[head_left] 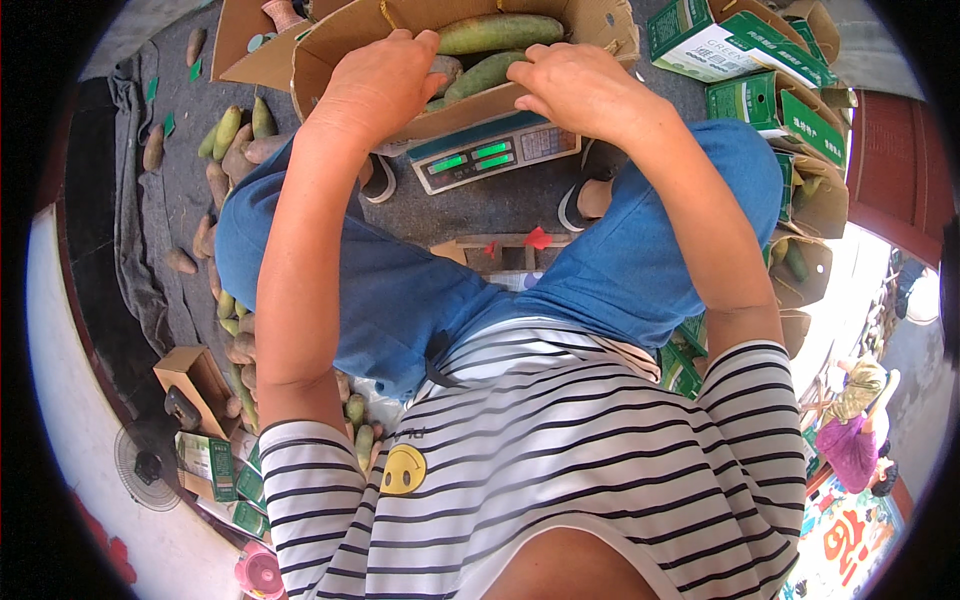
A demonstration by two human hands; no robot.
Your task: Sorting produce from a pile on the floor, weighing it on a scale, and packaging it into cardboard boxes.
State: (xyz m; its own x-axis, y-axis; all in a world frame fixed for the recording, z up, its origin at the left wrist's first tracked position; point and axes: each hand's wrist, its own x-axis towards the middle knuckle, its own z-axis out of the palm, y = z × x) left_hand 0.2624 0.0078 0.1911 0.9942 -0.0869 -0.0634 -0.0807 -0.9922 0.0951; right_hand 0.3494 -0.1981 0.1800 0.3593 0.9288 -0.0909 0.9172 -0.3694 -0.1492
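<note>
An open cardboard box (330, 62) with long green radishes rests on a digital scale (470, 158) with lit green displays. One green radish (487, 76) lies just inside its near wall, with a larger radish (500, 33) behind it. My left hand (385, 80) reaches over the box's left side, fingers curled at the nearer radish's left end. At that radish's right end, my right hand (585, 88) bends its fingertips against it, thumb lower down. The undersides of both grips are hidden. A brownish radish end (447, 68) shows beside my left fingers.
Loose radishes (228, 130) lie on the grey ground cloth at left. Green and white cartons (775, 115) line the right side. My bent knees flank the scale. A small wooden stool or frame (490, 241) sits between my legs. A fan (147, 465) stands at lower left; another person (855, 440) is at far right.
</note>
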